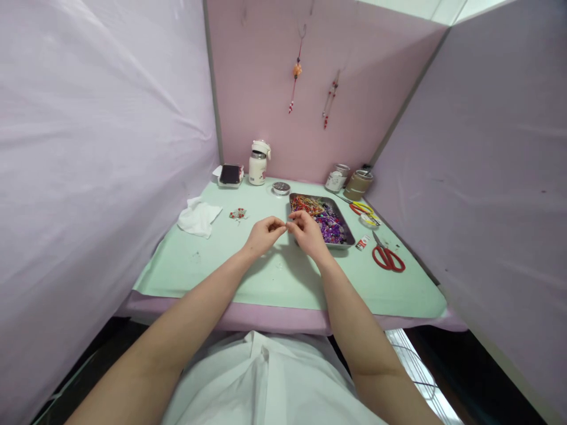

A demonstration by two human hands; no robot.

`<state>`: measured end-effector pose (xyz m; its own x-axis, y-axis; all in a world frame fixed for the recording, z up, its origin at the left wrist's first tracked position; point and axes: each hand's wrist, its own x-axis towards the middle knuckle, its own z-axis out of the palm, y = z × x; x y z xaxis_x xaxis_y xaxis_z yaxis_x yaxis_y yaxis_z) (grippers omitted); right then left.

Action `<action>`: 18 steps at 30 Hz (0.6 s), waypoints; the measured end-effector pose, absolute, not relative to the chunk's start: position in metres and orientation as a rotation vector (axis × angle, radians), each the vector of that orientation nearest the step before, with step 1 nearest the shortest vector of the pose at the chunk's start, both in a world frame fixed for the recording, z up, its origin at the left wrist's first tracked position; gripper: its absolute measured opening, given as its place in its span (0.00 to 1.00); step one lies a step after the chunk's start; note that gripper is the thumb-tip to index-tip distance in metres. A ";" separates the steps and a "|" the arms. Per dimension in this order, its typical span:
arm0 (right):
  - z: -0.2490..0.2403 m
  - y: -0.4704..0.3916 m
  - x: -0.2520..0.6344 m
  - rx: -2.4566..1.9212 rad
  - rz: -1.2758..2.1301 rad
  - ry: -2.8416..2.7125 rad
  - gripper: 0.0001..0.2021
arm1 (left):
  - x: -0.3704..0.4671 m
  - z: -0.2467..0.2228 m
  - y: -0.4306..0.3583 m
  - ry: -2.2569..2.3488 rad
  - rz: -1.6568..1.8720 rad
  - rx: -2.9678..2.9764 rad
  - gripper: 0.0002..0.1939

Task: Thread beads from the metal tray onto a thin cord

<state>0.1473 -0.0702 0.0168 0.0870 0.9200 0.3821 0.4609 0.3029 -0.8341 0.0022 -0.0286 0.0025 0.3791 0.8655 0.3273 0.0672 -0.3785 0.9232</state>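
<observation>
My left hand [266,232] and my right hand [306,231] meet above the table, fingertips pinched close together. Whatever lies between the fingers is too small to make out. Just behind my right hand is a dark metal tray [349,241] heaped with purple, red and gold beads [331,228] and cords; the hand covers its near left corner. A small beaded piece [238,213] with red and green parts lies on the table to the left of my left hand. Behind the hands sits a spool of thin wire or thread [280,188].
Red-handled scissors [388,258], a small red-and-white packet [362,242] and yellow-handled pliers [362,207] lie at right. Two jars [337,177] stand behind. A white tissue [199,217], a phone [231,173] and a bottle [258,165] are at left. Beaded strings [296,71] hang on the pink wall.
</observation>
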 end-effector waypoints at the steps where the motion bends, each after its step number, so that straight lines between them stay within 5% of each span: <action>1: 0.017 -0.070 0.148 -1.318 0.556 -1.531 0.10 | 0.002 0.003 -0.029 0.835 1.116 1.713 0.08; 10: 0.025 -0.076 0.166 -1.337 0.501 -1.353 0.11 | 0.002 0.004 -0.026 0.908 1.155 1.633 0.07; 18: 0.052 -0.069 0.253 -1.713 -0.042 -1.623 0.06 | 0.002 0.004 -0.025 0.927 1.170 1.635 0.07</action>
